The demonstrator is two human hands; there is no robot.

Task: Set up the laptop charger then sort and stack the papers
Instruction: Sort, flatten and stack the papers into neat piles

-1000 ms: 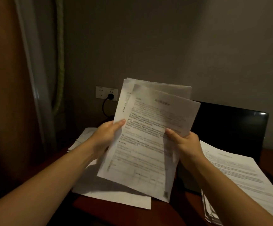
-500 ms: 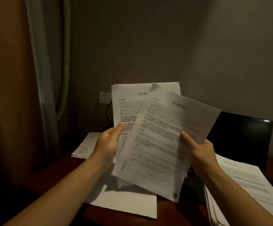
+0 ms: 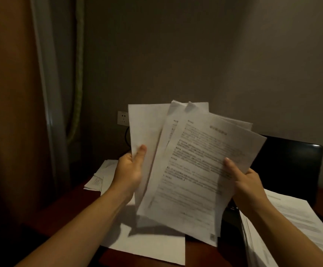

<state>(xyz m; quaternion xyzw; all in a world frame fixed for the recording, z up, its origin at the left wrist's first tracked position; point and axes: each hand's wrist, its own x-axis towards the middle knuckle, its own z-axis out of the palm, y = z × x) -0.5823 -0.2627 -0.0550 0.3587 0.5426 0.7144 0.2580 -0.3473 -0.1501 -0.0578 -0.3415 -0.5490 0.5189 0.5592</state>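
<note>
**Holding a fan of papers above the surface**

Both hands lift a fan of papers [image 3: 178,143] in front of the person, above the brown wooden surface [image 3: 64,207]. The left hand [image 3: 129,170] grips a blank sheet [image 3: 143,128] at the left side of the fan. Its fingers [image 3: 141,151] pinch the sheet near the edge, with the thumb in front and the others hidden behind the paper. The right hand [image 3: 247,182] holds the printed sheet [image 3: 199,170], which is the front one and leans to the right. Its thumb presses on the printed face. The other fingers are behind the paper, so I cannot tell how they lie. Between these two sheets, more pages show only their edges.

Behind the fan on the right, the laptop [image 3: 291,162] stands open with a dark screen. A white wall socket [image 3: 122,118] is just left of the papers. A dark cable [image 3: 127,135] curves down below it, and both its ends are hidden. On the surface lie a blank page [image 3: 156,245] under the hands, a stack of printed pages [image 3: 291,218] in front of the laptop, and some loose sheets [image 3: 102,176] at the back left.
</note>
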